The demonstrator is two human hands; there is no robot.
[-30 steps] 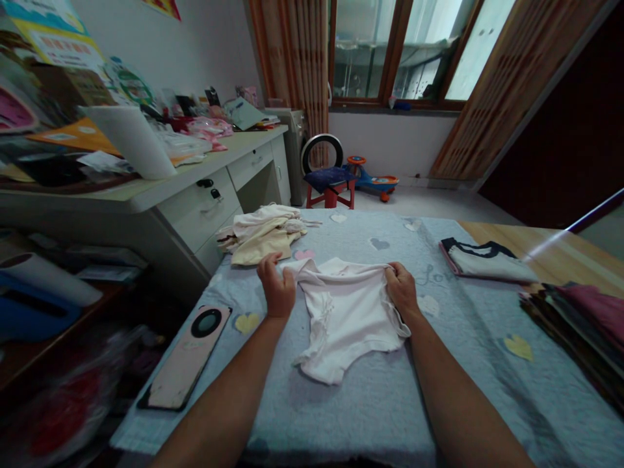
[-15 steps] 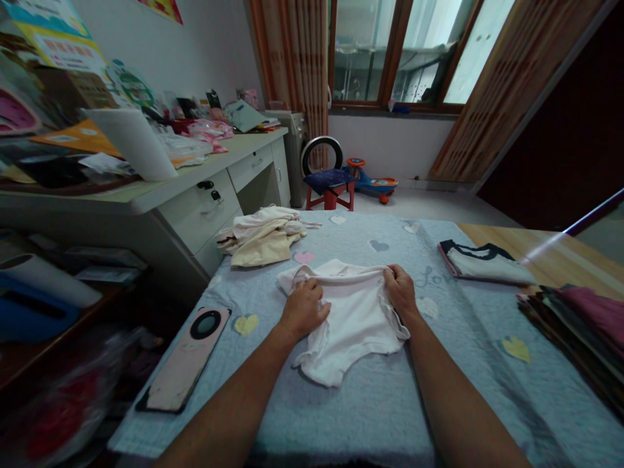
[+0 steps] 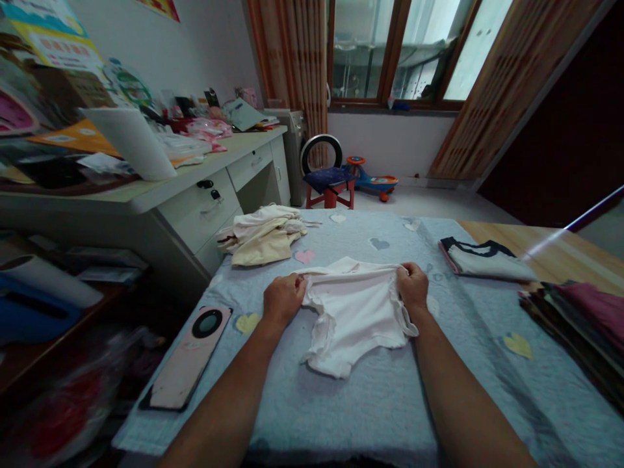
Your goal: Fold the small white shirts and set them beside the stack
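Left hand (image 3: 284,300) moved outward to the white garment's (image 3: 361,315) upper left corner; right hand (image 3: 413,286) shifted slightly right.
Fingers of both hands are closed on the fabric, one set at each end of the top edge, which is drawn nearly straight between them. Garment lies centrally on the blue cover (image 3: 302,416) (heart-patterned), lower part spread toward the person, left side crumpled. Beyond the left hand, apart from it, sits a loose pile of cream clothing (image 3: 266,240); nearer the person on that side lies a pink phone (image 3: 190,364). Far right: a folded pale garment with dark trim (image 3: 487,263) and, nearer, a stack of folded darker clothes (image 3: 580,331). Past the cover's far edge stands a red stool (image 3: 330,198).
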